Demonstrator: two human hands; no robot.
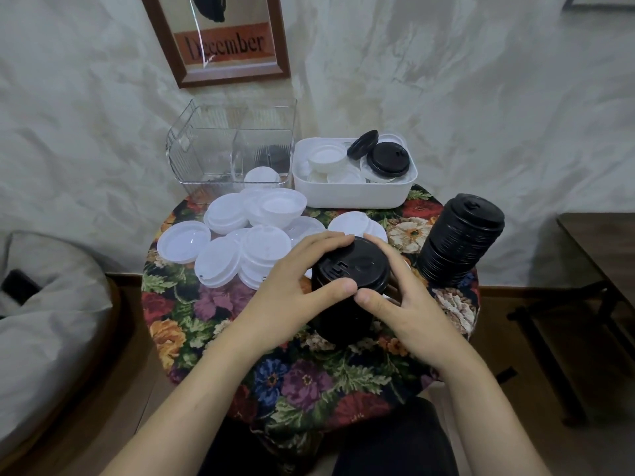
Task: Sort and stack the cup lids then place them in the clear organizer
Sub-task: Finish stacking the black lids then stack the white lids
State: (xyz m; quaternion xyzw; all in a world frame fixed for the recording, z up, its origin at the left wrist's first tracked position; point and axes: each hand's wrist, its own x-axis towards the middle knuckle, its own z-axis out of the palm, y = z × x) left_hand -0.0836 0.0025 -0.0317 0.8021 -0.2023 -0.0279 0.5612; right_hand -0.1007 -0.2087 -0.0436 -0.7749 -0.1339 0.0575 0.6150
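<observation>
Alignment of rims should be kept flush while the black lid stack is clamped by the left grip and the right grip at the middle of the counter.

On the table, the clear organizer stands at the back left, with a tub just beside it on the right, holding mixed lids. Loose lids lie scattered in front of the organizer. The near stack of lids sits mid-table, and a tall stack of lids stands at the right edge. A framed picture hangs on the wall behind the organizer.
</observation>
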